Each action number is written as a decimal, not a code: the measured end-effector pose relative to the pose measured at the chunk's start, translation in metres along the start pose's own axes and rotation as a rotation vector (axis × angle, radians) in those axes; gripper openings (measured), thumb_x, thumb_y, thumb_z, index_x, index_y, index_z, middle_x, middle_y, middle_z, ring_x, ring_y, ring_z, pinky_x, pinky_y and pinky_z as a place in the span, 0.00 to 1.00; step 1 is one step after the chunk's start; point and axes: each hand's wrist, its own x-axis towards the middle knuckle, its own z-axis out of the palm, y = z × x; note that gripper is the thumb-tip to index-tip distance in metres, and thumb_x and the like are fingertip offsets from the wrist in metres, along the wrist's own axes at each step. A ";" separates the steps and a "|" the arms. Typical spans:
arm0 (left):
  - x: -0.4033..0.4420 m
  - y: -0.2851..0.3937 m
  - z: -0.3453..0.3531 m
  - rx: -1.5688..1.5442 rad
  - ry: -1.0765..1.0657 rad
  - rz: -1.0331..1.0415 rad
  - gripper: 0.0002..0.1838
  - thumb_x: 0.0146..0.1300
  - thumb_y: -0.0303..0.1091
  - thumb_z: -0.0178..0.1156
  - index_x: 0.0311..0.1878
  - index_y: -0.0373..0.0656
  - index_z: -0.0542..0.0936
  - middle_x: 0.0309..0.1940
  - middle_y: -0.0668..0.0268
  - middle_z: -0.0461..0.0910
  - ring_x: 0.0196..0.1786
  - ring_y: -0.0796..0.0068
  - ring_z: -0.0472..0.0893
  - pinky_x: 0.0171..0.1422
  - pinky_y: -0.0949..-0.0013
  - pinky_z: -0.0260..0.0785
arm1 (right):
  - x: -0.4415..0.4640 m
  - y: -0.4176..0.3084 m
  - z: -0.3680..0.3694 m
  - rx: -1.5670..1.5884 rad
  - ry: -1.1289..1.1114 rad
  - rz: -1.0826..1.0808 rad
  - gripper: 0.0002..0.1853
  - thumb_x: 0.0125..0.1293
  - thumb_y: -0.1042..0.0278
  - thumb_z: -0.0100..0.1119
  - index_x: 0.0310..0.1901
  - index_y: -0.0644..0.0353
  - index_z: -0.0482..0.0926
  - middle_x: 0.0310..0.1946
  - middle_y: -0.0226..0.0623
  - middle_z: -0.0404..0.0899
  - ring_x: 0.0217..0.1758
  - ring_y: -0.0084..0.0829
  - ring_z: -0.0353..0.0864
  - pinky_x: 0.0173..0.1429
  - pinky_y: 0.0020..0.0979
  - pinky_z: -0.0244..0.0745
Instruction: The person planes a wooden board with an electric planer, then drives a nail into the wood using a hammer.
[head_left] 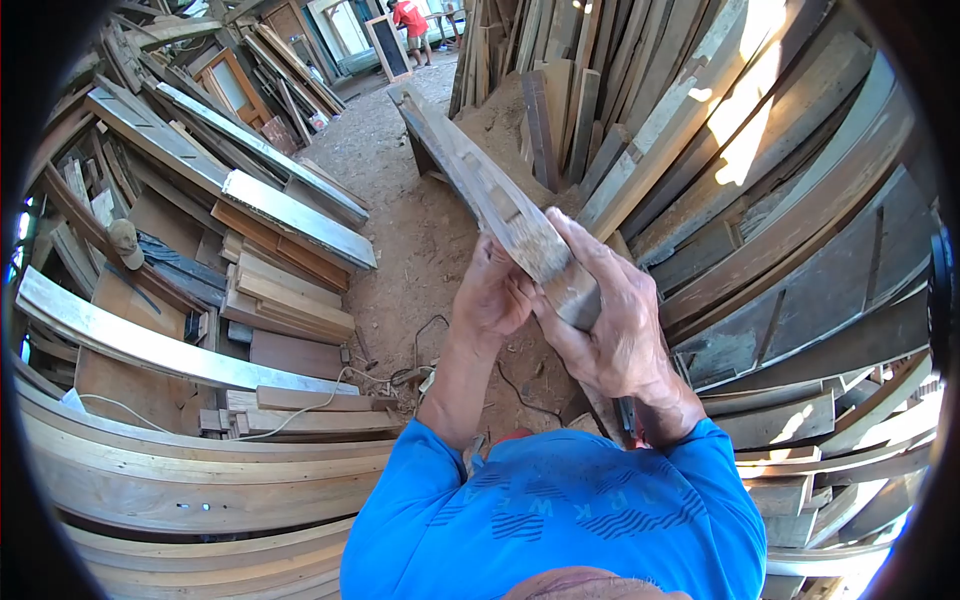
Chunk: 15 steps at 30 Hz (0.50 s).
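Note:
A long wooden beam (490, 190) points away from my chest, its near end raised between my two hands. On its upper face are cut recesses and a worn, pale patch. My left hand (494, 287) grips the beam's left side from below, fingers curled around the edge. Over the near end on the right, my right hand (615, 320) is closed with the thumb and fingers along the wood. The beam's underside and some fingertips of both hands are hidden.
Stacked boards (285, 290) line the left, with a pale plank (180, 340) jutting inward. Upright timbers (680, 120) lean on the right. A cord (415, 375) crosses the dirt floor (390, 230). Far back, a person in a red shirt (409, 15) stands near a framed panel (388, 48).

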 end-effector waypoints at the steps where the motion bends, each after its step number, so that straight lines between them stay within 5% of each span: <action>1: 0.002 0.004 0.007 -0.003 0.001 0.007 0.28 0.72 0.41 0.68 0.68 0.38 0.72 0.57 0.59 0.85 0.59 0.63 0.87 0.64 0.57 0.86 | 0.005 -0.002 0.000 0.009 0.003 -0.005 0.44 0.55 0.70 0.75 0.73 0.73 0.68 0.60 0.67 0.80 0.62 0.63 0.83 0.64 0.49 0.80; 15: 0.010 0.021 0.023 0.142 0.111 0.008 0.36 0.70 0.49 0.68 0.74 0.45 0.65 0.64 0.63 0.79 0.66 0.65 0.82 0.70 0.53 0.82 | 0.022 -0.010 0.001 0.107 0.055 0.048 0.37 0.60 0.76 0.69 0.72 0.75 0.69 0.59 0.63 0.83 0.66 0.52 0.84 0.70 0.43 0.76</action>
